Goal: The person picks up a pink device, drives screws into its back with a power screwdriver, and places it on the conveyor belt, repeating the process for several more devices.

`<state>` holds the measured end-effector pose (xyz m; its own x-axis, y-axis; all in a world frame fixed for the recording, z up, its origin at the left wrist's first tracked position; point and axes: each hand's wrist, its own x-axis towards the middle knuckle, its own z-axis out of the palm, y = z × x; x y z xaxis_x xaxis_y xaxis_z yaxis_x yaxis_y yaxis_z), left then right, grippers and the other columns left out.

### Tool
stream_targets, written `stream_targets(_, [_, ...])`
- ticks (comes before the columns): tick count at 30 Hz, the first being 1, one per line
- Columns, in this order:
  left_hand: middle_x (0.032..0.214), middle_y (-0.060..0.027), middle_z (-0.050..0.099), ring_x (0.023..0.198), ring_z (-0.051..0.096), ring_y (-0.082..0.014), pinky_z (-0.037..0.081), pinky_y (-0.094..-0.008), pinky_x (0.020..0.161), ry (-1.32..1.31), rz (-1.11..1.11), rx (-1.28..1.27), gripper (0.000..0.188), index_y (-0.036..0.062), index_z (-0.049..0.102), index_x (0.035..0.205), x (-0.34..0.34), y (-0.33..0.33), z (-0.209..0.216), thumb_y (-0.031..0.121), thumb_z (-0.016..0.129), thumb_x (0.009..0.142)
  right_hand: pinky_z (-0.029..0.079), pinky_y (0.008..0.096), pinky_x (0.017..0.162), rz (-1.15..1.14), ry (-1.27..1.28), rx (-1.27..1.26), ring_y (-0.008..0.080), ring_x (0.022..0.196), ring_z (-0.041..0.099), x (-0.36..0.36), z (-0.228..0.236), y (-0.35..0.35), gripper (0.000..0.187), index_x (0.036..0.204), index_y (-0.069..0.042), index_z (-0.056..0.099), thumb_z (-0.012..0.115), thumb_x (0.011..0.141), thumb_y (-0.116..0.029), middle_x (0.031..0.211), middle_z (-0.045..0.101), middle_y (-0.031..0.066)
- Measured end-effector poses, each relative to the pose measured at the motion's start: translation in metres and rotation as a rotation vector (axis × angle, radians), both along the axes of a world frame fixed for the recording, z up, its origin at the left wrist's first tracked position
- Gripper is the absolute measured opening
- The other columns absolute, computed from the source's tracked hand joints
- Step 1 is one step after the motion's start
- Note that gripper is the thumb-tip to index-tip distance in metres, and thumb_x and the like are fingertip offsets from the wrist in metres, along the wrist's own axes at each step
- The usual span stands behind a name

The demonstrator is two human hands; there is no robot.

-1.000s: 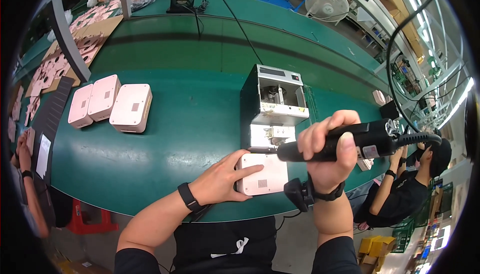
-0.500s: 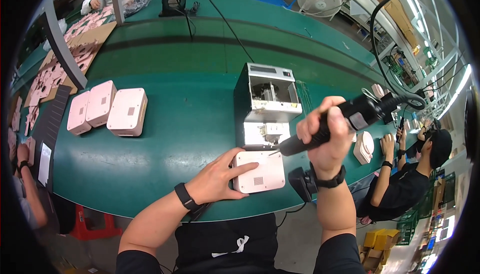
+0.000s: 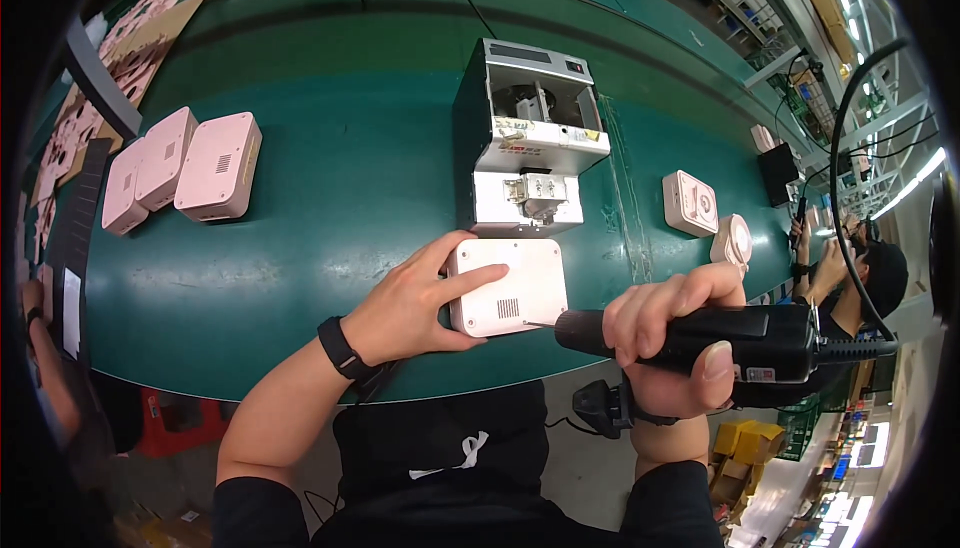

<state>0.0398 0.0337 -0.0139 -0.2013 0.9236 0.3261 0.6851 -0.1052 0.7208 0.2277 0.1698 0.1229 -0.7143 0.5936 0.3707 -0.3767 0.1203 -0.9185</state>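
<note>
Pink box (image 3: 535, 278), one, lying flat on the green table (image 3: 340, 228), front of the metal machine; face up, slotted vent, small holes at corners. Handling, as judged: likely light, stiff plastic, smooth enough to slide or twist under side pressure; best held by its side walls, fingers clear of the holes. Left hand (image 3: 395, 306), one: grip part-spread around the box's left end, thumb at the near edge, index finger laid across the face. Electric screwdriver (image 3: 775, 336), black, one, corded: right hand (image 3: 680, 338) has its grip closed about the barrel, the bit over the box's near right part; contact cannot be told. Metal machine (image 3: 545, 153), one, open-fronted, just beyond the box. Further pink boxes (image 3: 218, 166), three, grouped at left. Pale boxes (image 3: 690, 203), two, at right, one round-topped. Co-worker (image 3: 885, 278), dark cap, far right.
</note>
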Motion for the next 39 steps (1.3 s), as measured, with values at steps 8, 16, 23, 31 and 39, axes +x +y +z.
stream_targets(8, [0.137,-0.0168,0.055,0.115,0.064,-0.0359,0.058,-0.0434,0.095,0.032,0.015,0.054,0.080,0.0258,0.067,0.135,-0.003,0.003,-0.001,0.024,0.091,0.059,0.047,0.0355,0.055,-0.007,-0.054,-0.037,0.0177,0.051,0.053,-0.002,-0.007,-0.008,0.053,0.100,-0.010,0.043,0.074,0.088,-0.052,0.066,0.053,0.0035])
stream_targets(16, [0.136,-0.0167,0.055,0.116,0.065,-0.0362,0.058,-0.0438,0.096,0.058,0.029,0.073,0.080,0.0255,0.067,0.135,-0.003,0.005,-0.001,0.025,0.091,0.059,0.047,0.0356,0.055,-0.011,-0.080,-0.064,0.0177,0.050,0.053,-0.005,-0.007,-0.004,0.055,0.100,-0.011,0.044,0.076,0.086,-0.054,0.065,0.053,0.0032])
stream_targets(23, [0.136,-0.0157,0.055,0.116,0.064,-0.0350,0.058,-0.0432,0.095,0.035,-0.019,0.048,0.079,0.0257,0.066,0.136,-0.003,0.001,0.001,0.025,0.091,0.061,0.049,0.0356,0.056,0.108,-0.088,0.026,0.0185,0.051,0.055,-0.002,-0.007,-0.004,0.055,0.099,-0.010,0.044,0.075,0.087,-0.054,0.064,0.054,0.0031])
stream_targets(31, [0.136,-0.0130,0.055,0.114,0.065,-0.0330,0.059,-0.0427,0.093,0.068,0.003,0.005,0.078,0.0270,0.065,0.138,-0.010,-0.006,0.005,0.028,0.090,0.064,0.050,0.0358,0.060,0.278,0.111,-0.138,0.0186,0.059,0.055,-0.015,0.005,0.027,0.041,0.106,-0.007,0.048,0.072,0.093,-0.037,0.069,0.055,0.0054])
stream_targets(39, [0.136,-0.0115,0.054,0.114,0.064,-0.0323,0.059,-0.0428,0.091,0.091,0.027,0.006,0.078,0.0282,0.064,0.139,-0.013,-0.011,0.005,0.030,0.090,0.065,0.046,0.0341,0.053,-0.016,0.269,0.118,0.0159,0.050,0.048,-0.068,0.013,0.055,0.031,0.104,-0.007,0.047,0.053,0.102,-0.038,0.068,0.052,0.0053])
